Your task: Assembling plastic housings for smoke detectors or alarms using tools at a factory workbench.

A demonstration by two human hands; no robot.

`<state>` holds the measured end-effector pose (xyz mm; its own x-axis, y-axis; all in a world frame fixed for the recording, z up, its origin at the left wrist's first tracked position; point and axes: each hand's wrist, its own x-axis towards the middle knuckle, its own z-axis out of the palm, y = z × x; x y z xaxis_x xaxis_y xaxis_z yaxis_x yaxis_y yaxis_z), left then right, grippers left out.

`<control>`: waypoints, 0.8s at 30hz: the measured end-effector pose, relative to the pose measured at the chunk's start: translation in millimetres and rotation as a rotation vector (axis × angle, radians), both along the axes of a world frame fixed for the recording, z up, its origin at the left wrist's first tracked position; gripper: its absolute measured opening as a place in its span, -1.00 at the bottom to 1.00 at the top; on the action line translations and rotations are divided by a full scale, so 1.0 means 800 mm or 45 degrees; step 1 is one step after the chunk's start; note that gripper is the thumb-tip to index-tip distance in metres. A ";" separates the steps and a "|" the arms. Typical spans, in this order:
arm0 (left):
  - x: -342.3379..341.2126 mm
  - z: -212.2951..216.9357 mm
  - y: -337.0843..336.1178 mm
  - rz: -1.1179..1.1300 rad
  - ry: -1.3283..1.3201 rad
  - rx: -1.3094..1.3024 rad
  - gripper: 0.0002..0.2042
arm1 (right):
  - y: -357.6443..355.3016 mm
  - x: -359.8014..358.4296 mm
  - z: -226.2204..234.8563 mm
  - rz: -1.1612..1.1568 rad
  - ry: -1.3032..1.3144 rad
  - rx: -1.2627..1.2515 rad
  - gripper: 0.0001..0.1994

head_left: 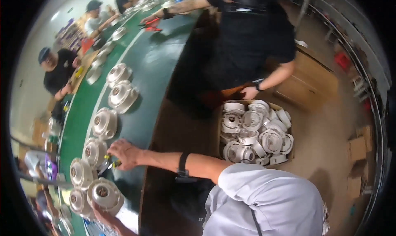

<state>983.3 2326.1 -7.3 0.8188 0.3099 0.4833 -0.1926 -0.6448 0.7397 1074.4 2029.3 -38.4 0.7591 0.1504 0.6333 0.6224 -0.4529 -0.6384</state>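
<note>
My right hand (126, 153) is wrapped around yellow-and-black handled pliers (113, 164) just above the green table; their metal jaws point toward the housings. Close to the lower edge, my left hand (104, 216) grips the side of a white round housing (108, 196) with a dark patterned centre. It leans against two similar white housings, one (81, 172) beyond it and one (78, 201) at its left. Another housing (95, 152) sits by my right fingertips. Part of my left hand is hidden beneath the held housing.
More white housings (123, 96) line the green table (144, 79). A carton (255, 130) heaped with housings stands at right on the floor. Across from it a co-worker in black (258, 38) reaches over the table, red-handled tool (152, 24) in hand. Other people work along the far side.
</note>
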 end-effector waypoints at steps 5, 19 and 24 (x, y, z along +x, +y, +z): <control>0.027 -0.013 -0.052 -0.446 0.015 -0.070 -0.39 | -0.017 -0.002 -0.027 -0.032 0.060 -0.022 -0.39; 0.072 -0.001 -0.063 -0.490 -0.044 0.012 -0.39 | 0.000 -0.009 0.013 0.111 0.141 -0.063 -0.33; 0.028 -0.019 0.000 -0.324 0.005 0.035 -0.39 | -0.017 -0.014 0.011 0.034 0.098 -0.092 -0.39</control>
